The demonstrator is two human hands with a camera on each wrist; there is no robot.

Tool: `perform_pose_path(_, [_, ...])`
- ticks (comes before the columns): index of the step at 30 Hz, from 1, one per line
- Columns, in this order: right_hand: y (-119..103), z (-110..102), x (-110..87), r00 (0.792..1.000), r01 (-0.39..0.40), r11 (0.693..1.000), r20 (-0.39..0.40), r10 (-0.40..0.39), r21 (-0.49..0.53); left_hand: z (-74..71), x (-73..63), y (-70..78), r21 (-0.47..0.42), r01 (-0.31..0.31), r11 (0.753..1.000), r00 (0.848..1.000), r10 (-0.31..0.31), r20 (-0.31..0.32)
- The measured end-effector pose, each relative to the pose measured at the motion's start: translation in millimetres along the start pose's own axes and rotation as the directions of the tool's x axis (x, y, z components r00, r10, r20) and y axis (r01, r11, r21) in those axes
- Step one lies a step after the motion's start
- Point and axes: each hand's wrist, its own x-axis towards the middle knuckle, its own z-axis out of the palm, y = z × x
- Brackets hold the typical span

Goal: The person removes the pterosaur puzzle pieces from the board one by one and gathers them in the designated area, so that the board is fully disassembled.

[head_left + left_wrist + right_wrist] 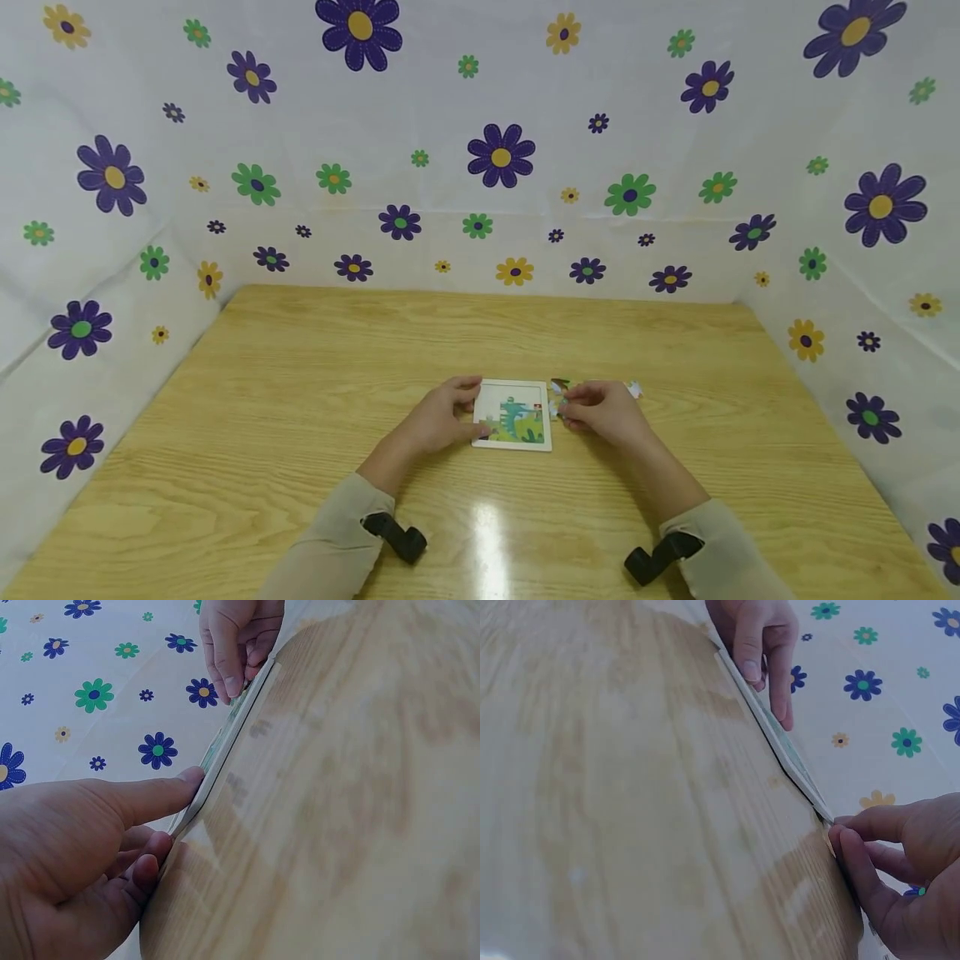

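Lower centre, I see the left hand (437, 421) gripping a square white-framed picture puzzle (491, 398) on the yellowish wood-grain counter (337, 350); the right hand (611, 412), fingers narrowed, is at colourful flat pieces (559, 385), pinch unclear; likely selecting one, next needing alignment

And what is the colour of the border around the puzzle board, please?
The border is white or off-white; the head view shows it best.

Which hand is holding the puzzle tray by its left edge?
The left hand: it grips the puzzle tray, whereas the right hand is at the loose puzzle pieces beyond the tray's right edge.
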Motion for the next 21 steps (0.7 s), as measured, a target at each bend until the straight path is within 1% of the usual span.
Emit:
perform_pose_path(5, [-3,5,-3.3,0.998,0.036,0.996,-0.04,-0.039,-0.085,-1.5,-0.7,0.1,-0.014,0.007,1.0,1.0,-0.007,0.001])
perform_pose_path(7, [-4,6,-4.3,0.998,0.037,0.992,-0.053,-0.043,-0.12,-1.5,-0.6,-0.4,-0.014,0.004,1.0,1.0,-0.004,0.002])
perform_pose_path(11, [-6,8,-5.3,0.997,0.025,0.988,-0.068,-0.035,-0.15,-1.8,1.2,-1.3,0.0,0.003,1.0,1.0,-0.003,-0.001])
perform_pose_path(14, [-7,8,-5.4,0.998,0.019,0.989,-0.056,-0.027,-0.149,-2.3,2.0,-1.7,0.004,0.004,1.0,1.0,-0.004,-0.004])
perform_pose_path(18, [-9,7,-5.0,0.999,0.004,0.995,-0.036,-0.008,-0.101,-1.9,1.5,-2.3,-0.006,0.008,1.0,1.0,-0.008,0.0])
perform_pose_path(21, [-12,8,-3.5,0.999,-0.011,0.999,-0.031,0.01,-0.045,-1.4,1.6,-2.7,-0.005,0.003,1.0,1.0,-0.003,-0.001])
